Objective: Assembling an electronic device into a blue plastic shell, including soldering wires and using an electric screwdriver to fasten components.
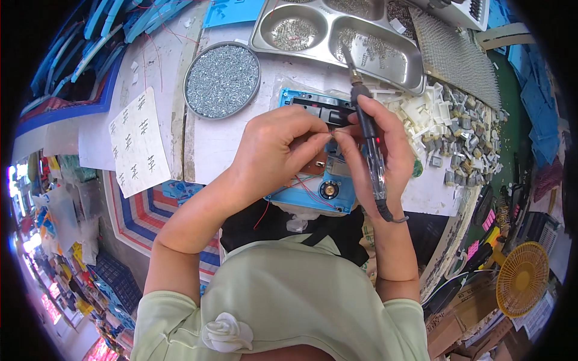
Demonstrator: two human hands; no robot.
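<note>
A blue plastic casing (284,196) lies open before me, with black parts, a round speaker-like piece (329,189) and thin red wires inside. Over its middle, my left hand (277,141) is closed, thumb and forefinger pinched on something too small to make out. My right hand (385,135) holds a soldering iron (367,120) with a black grip, a clear handle and a lit red light, its metal tip pointing away from me. The right thumb and a finger also meet near the left fingertips. My fingers hide part of the casing.
A round dish of small screws (221,79) stands left of the casing. Behind is a metal compartment tray (337,60) with small metal parts. White plastic pieces (424,117) and grey-white small parts (466,135) are heaped at right. A marked paper (139,143) lies left; a yellow fan (522,280) stands lower right.
</note>
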